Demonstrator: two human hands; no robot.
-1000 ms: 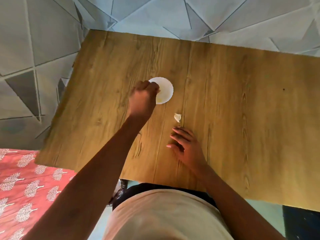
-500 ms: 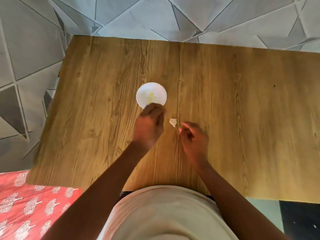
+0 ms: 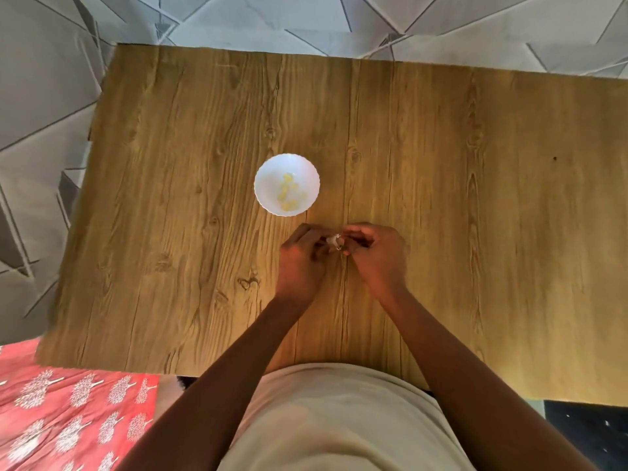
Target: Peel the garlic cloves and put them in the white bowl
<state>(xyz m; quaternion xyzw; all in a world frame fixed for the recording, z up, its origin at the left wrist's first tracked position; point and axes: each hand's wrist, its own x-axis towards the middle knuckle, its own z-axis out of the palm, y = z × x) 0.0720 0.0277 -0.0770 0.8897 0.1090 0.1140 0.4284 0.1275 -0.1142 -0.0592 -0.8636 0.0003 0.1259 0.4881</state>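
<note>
Picked up off the table since half a second ago, the garlic clove [image 3: 334,240] is now held between both hands, and the left hand [image 3: 300,263] has been brought back from the bowl's edge to meet the right hand [image 3: 377,256]. One clove is being worked, pinched at its left end by the left fingertips and at its right end by the right fingertips, so its long axis is judged to run straight across from hand to hand. Whether its skin is partly off cannot be told; only a pale scrap is seen between the fingers. Just beyond the left hand's knuckles, the white bowl [image 3: 263,185] is set, one bowl only, with several peeled yellow cloves [image 3: 288,193] seen inside, too blurred to be counted exactly. The left hand is the nearer to it, so the drop is likely to be made from that side. Underneath everything, the wooden table [image 3: 475,198] is seen.
</note>
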